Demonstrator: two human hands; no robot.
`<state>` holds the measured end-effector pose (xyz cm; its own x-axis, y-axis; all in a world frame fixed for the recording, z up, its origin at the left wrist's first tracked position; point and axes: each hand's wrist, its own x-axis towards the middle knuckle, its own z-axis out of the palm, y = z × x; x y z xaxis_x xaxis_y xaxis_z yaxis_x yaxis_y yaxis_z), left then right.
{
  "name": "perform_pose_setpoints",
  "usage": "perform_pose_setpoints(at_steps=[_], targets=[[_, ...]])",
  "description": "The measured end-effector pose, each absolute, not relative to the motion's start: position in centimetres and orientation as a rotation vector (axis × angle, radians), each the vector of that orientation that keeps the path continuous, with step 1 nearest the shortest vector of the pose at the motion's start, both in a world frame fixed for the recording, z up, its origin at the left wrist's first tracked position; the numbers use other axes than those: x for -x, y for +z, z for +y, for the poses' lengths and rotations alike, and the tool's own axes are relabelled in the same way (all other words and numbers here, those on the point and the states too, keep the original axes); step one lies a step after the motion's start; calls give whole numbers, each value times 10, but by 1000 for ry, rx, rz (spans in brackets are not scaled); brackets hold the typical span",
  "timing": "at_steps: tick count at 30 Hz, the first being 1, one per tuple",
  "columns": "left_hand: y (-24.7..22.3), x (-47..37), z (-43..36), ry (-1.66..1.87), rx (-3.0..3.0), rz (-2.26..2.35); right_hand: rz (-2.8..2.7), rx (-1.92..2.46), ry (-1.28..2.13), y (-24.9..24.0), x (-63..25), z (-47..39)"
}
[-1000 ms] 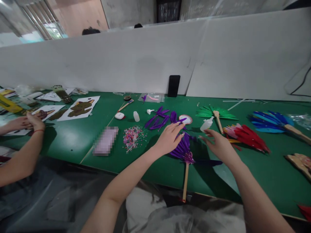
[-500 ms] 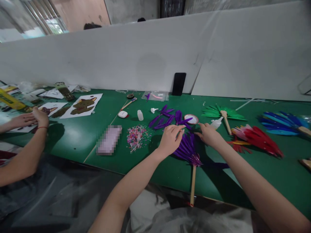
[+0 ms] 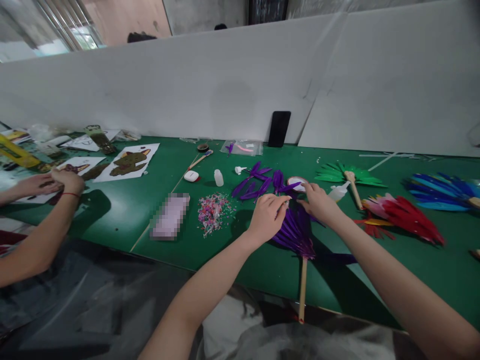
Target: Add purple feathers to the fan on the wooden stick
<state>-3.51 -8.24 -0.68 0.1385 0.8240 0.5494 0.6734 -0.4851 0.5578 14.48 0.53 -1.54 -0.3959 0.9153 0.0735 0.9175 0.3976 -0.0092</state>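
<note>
A purple feather fan (image 3: 296, 232) with a wooden handle lies in front of me, the handle reaching past the table's near edge. My left hand (image 3: 268, 215) is over the fan's upper left feathers, fingers pinched around something too small to make out. To its right, my right hand (image 3: 318, 202) has its thumb and index finger apart, by a round white dish (image 3: 296, 184) and the fan's top. I see nothing held in it. Loose purple feathers (image 3: 251, 182) lie beyond my left hand. A glue bottle (image 3: 338, 191) rests behind my right hand.
Left of the fan are a pile of small colourful bits (image 3: 213, 212), a small white bottle (image 3: 218, 177) and a blurred-out pale object (image 3: 169, 216). Green (image 3: 350, 175), red (image 3: 408, 217) and blue (image 3: 435, 190) feather pieces lie right. A co-worker's hands (image 3: 56, 185) are far left.
My right hand's index finger has come up to the white dish's edge. My left hand stays pinched over the fan. The whole view has shifted slightly.
</note>
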Motion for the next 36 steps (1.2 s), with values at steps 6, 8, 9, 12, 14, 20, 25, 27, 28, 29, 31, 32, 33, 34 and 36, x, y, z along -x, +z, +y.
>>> perform_pose_setpoints(at_steps=[6, 8, 9, 12, 14, 20, 25, 27, 28, 29, 31, 32, 33, 34, 36], targets=[[-5, 38, -82, 1254, -2218, 1506, -2617, 1729, -35, -15, -133, 11], [-6, 39, -82, 1258, -2213, 1516, -2614, 1762, -42, -14, -130, 12], [-6, 38, -82, 1261, -2214, 1520, -2612, 1778, -47, -13, -129, 12], [-5, 36, -81, 1270, -2223, 1530, -2615, 1816, -58, -10, -127, 14], [-1, 36, -80, 1275, -2232, 1544, -2622, 1827, -56, -9, -126, 15], [10, 86, -117, 1384, -2105, 1959, -2651, 1802, -47, -4, -131, 12], [-19, 179, -182, 1241, -1616, 2781, -2661, 1765, -45, -2, -132, 5], [-29, 204, -198, 1128, -1589, 2867, -2661, 1751, -43, -1, -130, 3], [-33, 211, -203, 1059, -1628, 2855, -2659, 1747, -44, 1, -129, 3], [-35, 215, -205, 1013, -1661, 2843, -2654, 1744, -46, 3, -128, 2], [-36, 217, -206, 944, -1701, 2832, -2635, 1751, -55, 7, -128, 2], [-35, 216, -206, 929, -1696, 2845, -2620, 1756, -61, 9, -128, 1], [-35, 214, -205, 919, -1681, 2863, -2605, 1760, -68, 12, -129, 1], [-34, 213, -204, 910, -1664, 2880, -2588, 1761, -75, 15, -130, 0], [-34, 212, -203, 885, -1646, 2893, -2553, 1760, -86, 21, -133, -1]])
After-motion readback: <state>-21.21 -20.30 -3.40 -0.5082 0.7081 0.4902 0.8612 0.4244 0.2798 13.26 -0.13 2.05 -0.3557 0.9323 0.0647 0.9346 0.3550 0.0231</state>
